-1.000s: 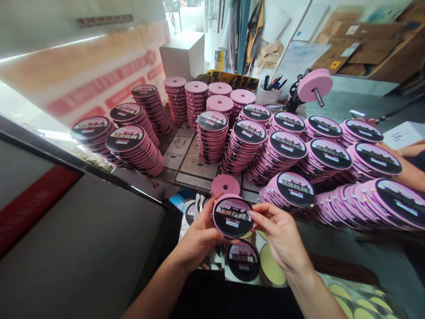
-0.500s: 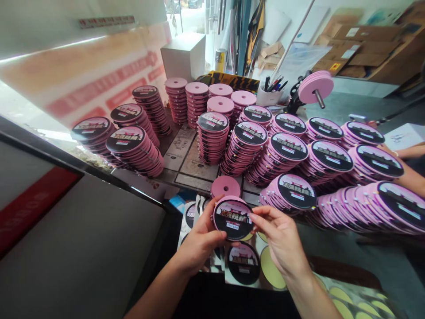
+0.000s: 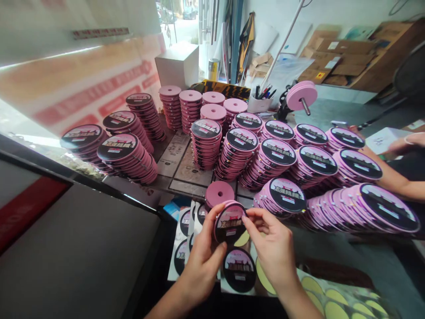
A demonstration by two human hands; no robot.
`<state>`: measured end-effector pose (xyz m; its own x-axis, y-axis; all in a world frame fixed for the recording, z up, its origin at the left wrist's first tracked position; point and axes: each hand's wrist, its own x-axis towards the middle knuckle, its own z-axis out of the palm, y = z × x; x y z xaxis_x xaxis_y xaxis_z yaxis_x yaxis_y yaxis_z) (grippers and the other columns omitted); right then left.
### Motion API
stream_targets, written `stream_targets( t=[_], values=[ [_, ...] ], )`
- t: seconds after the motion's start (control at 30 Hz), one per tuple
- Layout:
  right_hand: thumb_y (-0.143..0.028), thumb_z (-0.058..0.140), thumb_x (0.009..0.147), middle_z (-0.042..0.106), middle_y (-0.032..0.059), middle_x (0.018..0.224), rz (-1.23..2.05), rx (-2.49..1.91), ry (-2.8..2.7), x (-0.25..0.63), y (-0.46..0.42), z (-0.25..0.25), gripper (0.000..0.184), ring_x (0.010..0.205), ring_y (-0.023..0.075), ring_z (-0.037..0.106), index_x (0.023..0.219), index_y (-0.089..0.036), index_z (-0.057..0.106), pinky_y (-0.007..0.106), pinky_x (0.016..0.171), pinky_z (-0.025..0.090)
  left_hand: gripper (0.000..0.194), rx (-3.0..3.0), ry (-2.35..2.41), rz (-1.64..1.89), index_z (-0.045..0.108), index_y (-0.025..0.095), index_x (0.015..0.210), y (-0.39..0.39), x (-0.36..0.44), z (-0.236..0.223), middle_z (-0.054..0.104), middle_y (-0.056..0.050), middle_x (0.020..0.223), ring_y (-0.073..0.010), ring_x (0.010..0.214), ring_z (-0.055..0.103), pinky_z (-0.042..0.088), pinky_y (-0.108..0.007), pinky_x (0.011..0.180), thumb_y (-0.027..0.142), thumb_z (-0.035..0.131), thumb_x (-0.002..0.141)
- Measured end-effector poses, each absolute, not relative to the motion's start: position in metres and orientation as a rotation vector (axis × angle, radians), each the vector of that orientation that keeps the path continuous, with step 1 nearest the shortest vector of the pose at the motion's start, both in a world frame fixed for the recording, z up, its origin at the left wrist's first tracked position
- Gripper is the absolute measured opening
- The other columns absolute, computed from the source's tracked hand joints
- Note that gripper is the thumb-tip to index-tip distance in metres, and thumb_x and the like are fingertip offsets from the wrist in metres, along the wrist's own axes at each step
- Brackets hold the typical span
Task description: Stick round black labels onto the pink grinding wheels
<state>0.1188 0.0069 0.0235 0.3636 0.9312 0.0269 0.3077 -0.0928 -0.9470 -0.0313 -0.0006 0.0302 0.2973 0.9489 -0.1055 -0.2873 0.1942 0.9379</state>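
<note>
My left hand (image 3: 206,254) is closed around the left side of a pink foam line spool (image 3: 229,202), its thumb at the lower edge. A round black-and-pink label (image 3: 231,226) covers the face toward me. My right hand (image 3: 270,239) pinches the right edge, thumb on the label's rim; whether it grips the label alone or the spool too, I cannot tell. The spool is tilted. Just behind it a bare pink spool (image 3: 219,193) with a centre hole lies at the table edge. Below the hands is a sheet of round labels (image 3: 239,270) with yellowish bare circles.
Labelled spools stand in stacks (image 3: 244,153) across the table (image 3: 191,170), with a leaning row (image 3: 352,208) at right. Plain pink stacks (image 3: 171,108) are at the back, near a pen cup (image 3: 260,104) and a spindle holding spools (image 3: 302,95). Another person's arm (image 3: 392,179) shows at right.
The held spool has turned, its face now narrower and more tilted. My left thumb has shifted to its lower edge. The view has swung slightly, moving the stacks leftward.
</note>
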Motion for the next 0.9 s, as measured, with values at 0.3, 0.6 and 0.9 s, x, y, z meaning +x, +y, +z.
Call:
stream_targets(
  t=[0.3, 0.6, 0.9],
  values=[
    [-0.036, 0.069, 0.068, 0.066, 0.0036, 0.079, 0.743, -1.505, -0.852, 0.173, 0.006, 0.058, 0.03, 0.055, 0.0096, 0.056, 0.094, -0.02, 0.065, 0.017, 0.044, 0.042, 0.054, 0.839, 0.823, 0.957, 0.02, 0.034, 0.139, 0.002, -0.005, 0.03, 0.044, -0.008, 0.134, -0.023, 0.106, 0.055, 0.05, -0.036, 0.083, 0.041, 0.04, 0.089],
    [-0.042, 0.07, 0.056, 0.051, -0.004, 0.051, 0.733, -1.603, -0.727, 0.23, 0.055, 0.051, 0.041, 0.038, 0.006, 0.036, 0.086, -0.014, 0.064, 0.018, 0.034, 0.027, 0.034, 1.66, 1.248, 0.621, 0.056, 0.021, 0.113, 0.007, -0.024, -0.019, 0.058, -0.011, 0.119, -0.0252, 0.112, 0.051, 0.037, -0.044, 0.098, 0.023, 0.047, 0.081],
    [-0.027, 0.053, 0.083, 0.061, 0.0051, 0.087, 0.236, -1.757, -1.422, 0.18, -0.041, 0.025, 0.014, 0.071, 0.0163, 0.057, 0.091, -0.022, 0.063, 0.029, 0.065, 0.048, 0.045, 1.348, 1.381, 0.762, 0.054, 0.021, 0.115, 0.007, -0.026, -0.04, 0.047, -0.011, 0.126, -0.0262, 0.112, 0.049, 0.037, -0.041, 0.095, 0.017, 0.058, 0.071]
  ],
)
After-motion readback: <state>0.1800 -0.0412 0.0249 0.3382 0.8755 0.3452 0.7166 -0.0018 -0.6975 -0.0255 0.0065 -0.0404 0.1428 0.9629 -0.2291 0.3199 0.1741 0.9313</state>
